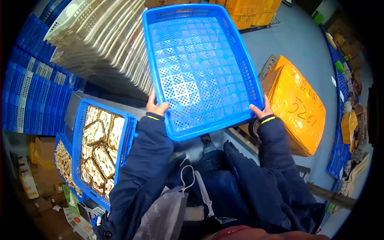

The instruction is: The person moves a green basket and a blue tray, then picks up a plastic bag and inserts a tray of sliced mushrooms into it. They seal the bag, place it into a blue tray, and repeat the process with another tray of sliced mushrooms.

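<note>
A blue perforated plastic crate [196, 72] is held up in front of me, with nothing lying in it. My left hand [157, 106] grips its lower left rim, thumb over the edge. On the lower right rim, my right hand [262, 109] is closed with the thumb on top. To the left of my left sleeve stands another blue crate [77, 148], filled with packed items [98, 148] in brown-edged trays. A smaller blue container with light brown pieces [64, 160] sits beside it.
Tall stacks of white crates [108, 44] and blue crates [34, 96] stand at the left. An orange wrapped box [302, 108] marked 5261 is close on the right. More orange boxes [250, 12] are behind, and blue crates [340, 152] line the far right.
</note>
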### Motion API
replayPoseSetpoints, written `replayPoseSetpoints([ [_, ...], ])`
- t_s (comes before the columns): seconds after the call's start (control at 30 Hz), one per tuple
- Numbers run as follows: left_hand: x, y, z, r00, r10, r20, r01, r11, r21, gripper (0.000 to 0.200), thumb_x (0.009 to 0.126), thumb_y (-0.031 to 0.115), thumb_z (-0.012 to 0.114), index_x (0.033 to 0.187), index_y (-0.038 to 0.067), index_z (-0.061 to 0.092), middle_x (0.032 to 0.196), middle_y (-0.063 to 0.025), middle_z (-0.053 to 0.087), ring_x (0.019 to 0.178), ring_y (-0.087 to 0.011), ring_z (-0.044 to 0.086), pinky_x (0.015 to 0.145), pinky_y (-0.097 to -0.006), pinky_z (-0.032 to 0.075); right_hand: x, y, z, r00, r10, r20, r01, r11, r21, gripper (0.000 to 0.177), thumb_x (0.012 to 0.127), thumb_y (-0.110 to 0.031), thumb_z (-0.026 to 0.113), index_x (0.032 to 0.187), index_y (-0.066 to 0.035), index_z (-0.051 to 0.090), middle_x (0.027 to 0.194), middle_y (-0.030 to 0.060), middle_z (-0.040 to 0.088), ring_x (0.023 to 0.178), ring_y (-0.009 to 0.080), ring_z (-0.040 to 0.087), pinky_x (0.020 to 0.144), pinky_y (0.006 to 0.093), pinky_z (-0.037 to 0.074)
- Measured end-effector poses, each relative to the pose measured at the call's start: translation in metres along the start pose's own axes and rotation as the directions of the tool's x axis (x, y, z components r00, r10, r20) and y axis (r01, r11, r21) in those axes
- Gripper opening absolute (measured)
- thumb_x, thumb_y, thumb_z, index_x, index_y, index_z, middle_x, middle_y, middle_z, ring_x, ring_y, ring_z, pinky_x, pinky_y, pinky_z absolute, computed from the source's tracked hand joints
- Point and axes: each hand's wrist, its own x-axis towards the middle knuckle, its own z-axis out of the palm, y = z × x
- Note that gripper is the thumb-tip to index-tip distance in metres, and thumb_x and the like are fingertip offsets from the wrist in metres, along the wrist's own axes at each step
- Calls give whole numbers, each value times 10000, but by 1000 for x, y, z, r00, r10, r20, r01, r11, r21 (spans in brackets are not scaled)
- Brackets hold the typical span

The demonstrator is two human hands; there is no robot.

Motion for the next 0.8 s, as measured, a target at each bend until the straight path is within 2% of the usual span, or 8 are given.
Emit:
replayPoseSetpoints([
  [0.03, 10, -8, 9, 1000, -12, -3, 11, 999, -48, 736, 619, -60, 520, 1318, 22, 304, 1101, -83, 530, 893, -156, 563, 770, -271, 460, 42, 54, -16, 977, -214, 4, 210, 955, -209, 945, 677, -259, 727, 1359, -15, 121, 1234, 191, 433, 999, 280, 534, 838, 353, 439],
  [0.13, 24, -56, 34, 997, -81, 0, 80, 981, -175, 763, 628, -100, 471, 1344, 52, 253, 1137, -86, 507, 936, -177, 557, 797, -296, 461, 111, 31, -41, 964, 241, 109, -154, 848, -507, 613, 715, -170, 685, 1248, -40, 411, 1071, 166, 575, 970, 257, 568, 845, 341, 440],
  [0.37, 10, -199, 105, 951, -204, -232, 87, 897, -433, 757, 646, -114, 448, 1344, 89, 234, 1196, -133, 470, 1020, -249, 529, 853, -382, 444, 240, 54, -6, 983, 149, 108, -37, 736, -676, 326, 789, -50, 559, 1112, -87, 529, 921, 112, 614, 875, 222, 586, 784, 314, 449],
  [0.57, -35, -289, 109, 654, -737, -169, 728, 674, -122, 688, 729, 48, 628, 1300, 123, 250, 1075, -117, 510, 931, -249, 538, 727, -413, 486, 277, 200, 59, 978, -197, -68, 94, 710, -698, 539, 736, -79, 620, 1233, -135, 417, 1079, 169, 549, 956, 288, 558, 825, 357, 434],
  [0.6, -39, -291, 115, 491, -863, -118, 754, 489, -438, 644, 732, 99, 674, 1239, 140, 279, 1022, -116, 517, 897, -265, 538, 653, -423, 509, 276, 217, 63, 993, -34, -110, -44, 766, -642, 697, 708, -71, 663, 1309, -147, 317, 1143, 188, 505, 997, 320, 537, 811, 373, 450],
  [0.7, -11, -283, 118, 461, -857, -230, 771, 516, -373, 567, 745, 123, 677, 1173, 134, 306, 999, -114, 535, 842, -273, 556, 640, -436, 522, 270, 212, 92, 805, 331, -492, -573, 648, -502, 577, 717, -93, 682, 1212, -79, 385, 1004, 147, 572, 893, 300, 585, 751, 403, 482],
  [0.73, -3, -306, 108, 597, -732, -329, 696, 676, -241, 473, 755, 137, 676, 1098, 98, 353, 975, -119, 548, 794, -281, 575, 645, -489, 520, 273, 231, 88, 826, 408, -389, -557, 691, -460, 579, 719, -105, 676, 1221, -77, 388, 1018, 157, 577, 911, 303, 584, 782, 394, 470],
  [0.8, 30, -325, 89, 512, -745, -428, 626, 664, -409, 478, 764, 133, 664, 1141, 88, 373, 993, -123, 552, 769, -272, 588, 650, -459, 522, 282, 290, 86, 841, 519, -153, -538, 768, -349, 586, 722, -130, 665, 1238, -71, 394, 1045, 175, 587, 946, 309, 582, 843, 376, 446],
])
